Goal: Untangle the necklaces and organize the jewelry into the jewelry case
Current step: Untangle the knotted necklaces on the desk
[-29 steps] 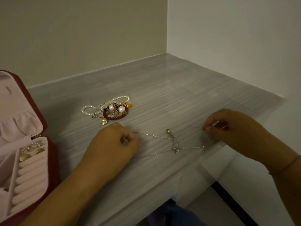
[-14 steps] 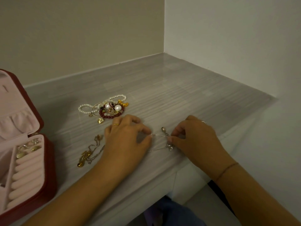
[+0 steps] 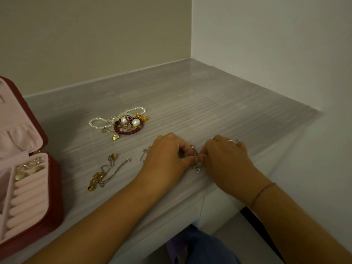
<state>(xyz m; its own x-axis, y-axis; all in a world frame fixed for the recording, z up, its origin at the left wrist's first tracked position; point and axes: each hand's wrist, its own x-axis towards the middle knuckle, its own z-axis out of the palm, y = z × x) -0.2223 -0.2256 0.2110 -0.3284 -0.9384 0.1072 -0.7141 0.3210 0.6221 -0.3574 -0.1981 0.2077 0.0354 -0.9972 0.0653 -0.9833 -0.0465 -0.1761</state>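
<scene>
Grey wood-grain tabletop [image 3: 209,103] set in a wall corner; open red jewelry case [image 3: 55,187], pink-lined, at its left edge; left hand [image 3: 167,157] and right hand [image 3: 226,159] meet near the front edge, fingers curled; heap of pearl and red bead bracelets [image 3: 123,122] behind them; tangled gold and silver chains [image 3: 104,174] left of the left hand; thin silver necklace [image 3: 197,165] pinched between both hands' fingers
</scene>
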